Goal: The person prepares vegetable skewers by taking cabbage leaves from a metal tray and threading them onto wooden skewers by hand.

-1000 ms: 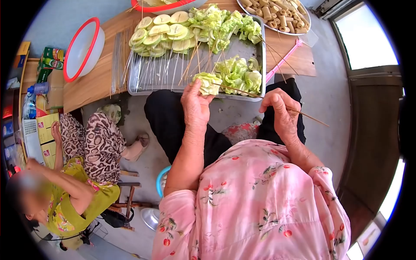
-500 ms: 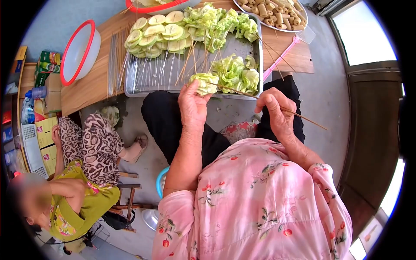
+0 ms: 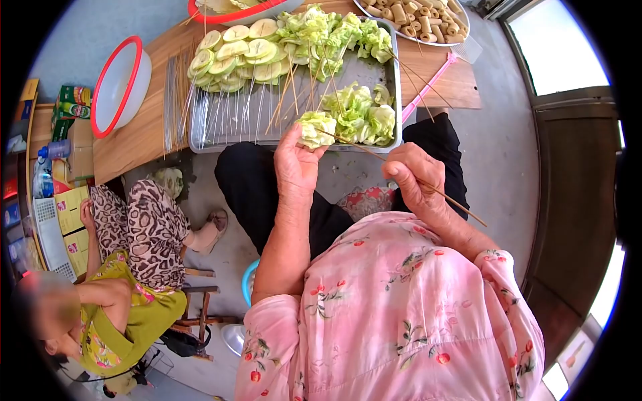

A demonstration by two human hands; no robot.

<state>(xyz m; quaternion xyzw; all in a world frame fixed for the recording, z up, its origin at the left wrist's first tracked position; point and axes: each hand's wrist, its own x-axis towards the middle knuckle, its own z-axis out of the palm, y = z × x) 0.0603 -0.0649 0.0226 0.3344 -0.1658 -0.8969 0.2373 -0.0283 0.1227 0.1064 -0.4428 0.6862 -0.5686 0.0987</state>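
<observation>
My left hand [image 3: 296,160] pinches a folded lettuce bundle [image 3: 316,129] over the front edge of the metal tray [image 3: 259,140]. A thin wooden skewer [image 3: 463,207] is gripped in my right hand [image 3: 416,175]; its far end meets the right side of that bundle. Whether the tip is inside the leaves is hard to make out. On the tray lie skewered pale green slices [image 3: 233,49], skewered lettuce [image 3: 321,33] at the back, and more lettuce [image 3: 360,115] near the front right.
A red-rimmed bowl [image 3: 120,87] stands at the table's left. Loose skewers [image 3: 175,100] lie beside the tray. A plate of tan rolls [image 3: 428,21] and a pink-handled tool [image 3: 428,87] are at the right. Another person [image 3: 127,294] sits at the lower left.
My right hand has moved a little left and down, and the skewer now slants more steeply. My left hand still holds the lettuce bundle. The seated person's arm has lowered.
</observation>
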